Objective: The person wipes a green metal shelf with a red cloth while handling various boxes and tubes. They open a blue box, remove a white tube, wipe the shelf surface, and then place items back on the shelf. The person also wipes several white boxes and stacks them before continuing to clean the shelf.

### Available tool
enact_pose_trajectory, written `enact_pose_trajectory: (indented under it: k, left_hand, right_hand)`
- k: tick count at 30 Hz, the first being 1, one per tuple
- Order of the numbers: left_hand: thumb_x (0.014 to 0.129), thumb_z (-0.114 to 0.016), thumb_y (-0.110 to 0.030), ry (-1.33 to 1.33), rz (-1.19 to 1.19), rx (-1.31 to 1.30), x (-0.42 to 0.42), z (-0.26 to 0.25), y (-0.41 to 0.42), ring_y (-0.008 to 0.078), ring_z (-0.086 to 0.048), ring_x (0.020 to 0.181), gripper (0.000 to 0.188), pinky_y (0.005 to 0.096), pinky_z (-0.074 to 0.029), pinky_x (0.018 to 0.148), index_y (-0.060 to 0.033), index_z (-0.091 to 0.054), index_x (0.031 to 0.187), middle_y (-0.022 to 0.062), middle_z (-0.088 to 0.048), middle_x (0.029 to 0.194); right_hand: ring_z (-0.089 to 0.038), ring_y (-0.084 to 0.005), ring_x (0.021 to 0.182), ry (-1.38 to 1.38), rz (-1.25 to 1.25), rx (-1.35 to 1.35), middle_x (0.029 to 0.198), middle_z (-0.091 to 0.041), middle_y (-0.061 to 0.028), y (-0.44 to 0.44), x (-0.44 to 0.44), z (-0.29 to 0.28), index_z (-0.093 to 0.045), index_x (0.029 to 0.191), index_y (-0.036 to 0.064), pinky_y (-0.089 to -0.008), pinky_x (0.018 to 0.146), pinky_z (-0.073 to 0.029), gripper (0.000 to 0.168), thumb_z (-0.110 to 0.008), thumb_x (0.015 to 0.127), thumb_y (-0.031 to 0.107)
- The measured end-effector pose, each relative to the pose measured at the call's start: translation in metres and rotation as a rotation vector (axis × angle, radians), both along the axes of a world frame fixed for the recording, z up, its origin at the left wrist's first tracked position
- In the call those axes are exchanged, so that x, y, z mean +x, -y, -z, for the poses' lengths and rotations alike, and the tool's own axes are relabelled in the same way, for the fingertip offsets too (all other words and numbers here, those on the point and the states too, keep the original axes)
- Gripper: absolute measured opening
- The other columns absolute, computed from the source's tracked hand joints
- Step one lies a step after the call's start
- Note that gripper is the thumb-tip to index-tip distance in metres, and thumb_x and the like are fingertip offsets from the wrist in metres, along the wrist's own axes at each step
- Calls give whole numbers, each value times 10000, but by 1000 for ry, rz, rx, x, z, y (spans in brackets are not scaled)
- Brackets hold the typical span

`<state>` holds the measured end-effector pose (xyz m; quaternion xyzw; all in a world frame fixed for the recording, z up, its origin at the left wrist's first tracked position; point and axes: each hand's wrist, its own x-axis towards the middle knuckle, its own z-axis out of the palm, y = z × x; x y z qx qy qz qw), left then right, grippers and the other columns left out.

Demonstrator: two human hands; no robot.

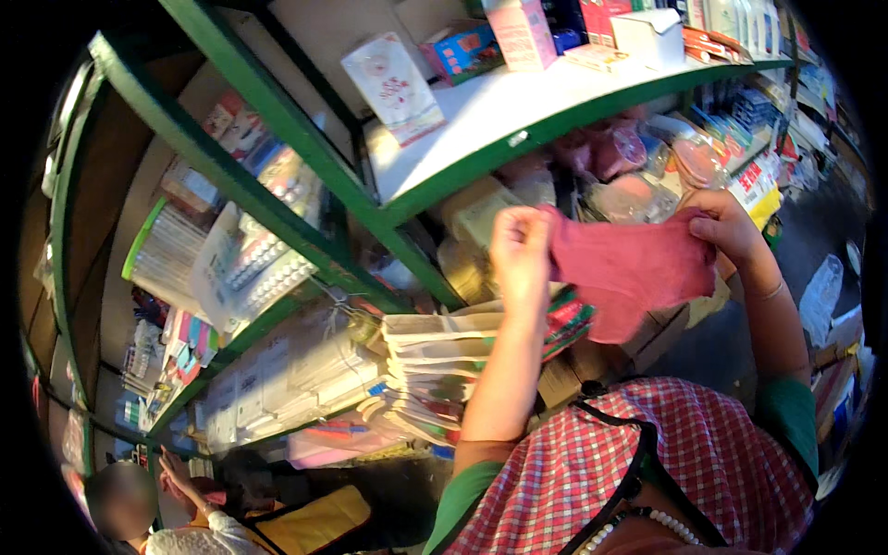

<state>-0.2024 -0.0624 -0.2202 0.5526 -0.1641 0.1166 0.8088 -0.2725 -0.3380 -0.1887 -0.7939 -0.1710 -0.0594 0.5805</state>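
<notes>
Both my hands hold a dusty red cloth (628, 257) stretched between them in front of a shelf. My left hand (522, 253) pinches its left edge, fingers curled. At the upper right corner, my right hand (725, 223) grips it between thumb and fingers. The lower part hangs loose in a flap; whether it is a garment or a rag I cannot tell. Just under my left forearm is a stack of pale folded items (430, 340), beside a red and green packet (565, 316) partly hidden by the cloth.
A green-framed shelf (499, 149) with boxes stands ahead. A white box (392, 90) leans on it. Bagged goods (614, 149) crowd the tier below. More green shelving (257, 201) rises at left. At lower left is another person (201, 524). Clear plastic (821, 298) lies at right.
</notes>
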Motion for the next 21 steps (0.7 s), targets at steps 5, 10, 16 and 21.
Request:
enact_pose_trajectory:
  k: [5,10,16,21]
  left_hand:
    - [933,-539,-341,20,422,129,-19,42,23,188,-419,1214,530,302,-323,1017,-50,-391,1351,136,-448,1306]
    - [889,-594,-327,277,389,2,-58,24,36,253,-298,1323,875,377,-235,1088,-54,5,1465,156,-218,1458]
    - [859,-571,-17,438,-269,389,-47,-13,-12,202,-519,1108,453,336,-405,971,-7,-434,1291,116,-516,1238]
    - [712,-626,16,992,-1094,1210,-43,-159,-37,348,-586,1001,426,400,-510,805,-83,-599,1126,168,-551,1159]
  right_hand:
    - [-559,-142,846,94,-273,465,894,-603,-70,-58,9,-7,-622,895,-44,-261,762,-434,388,-645,809,334]
    - [-566,-149,863,445,14,-52,990,-597,-121,-96,31,-5,-596,971,-38,-271,753,-450,190,-555,821,70]
    - [-540,-328,1110,901,125,-290,1187,-559,-172,-95,47,-23,-569,1113,3,-391,936,-439,326,-636,824,137]
    - [-579,-331,1056,1173,279,-300,1147,-595,-168,-49,83,-63,-609,1059,6,-382,908,-461,275,-636,787,43]
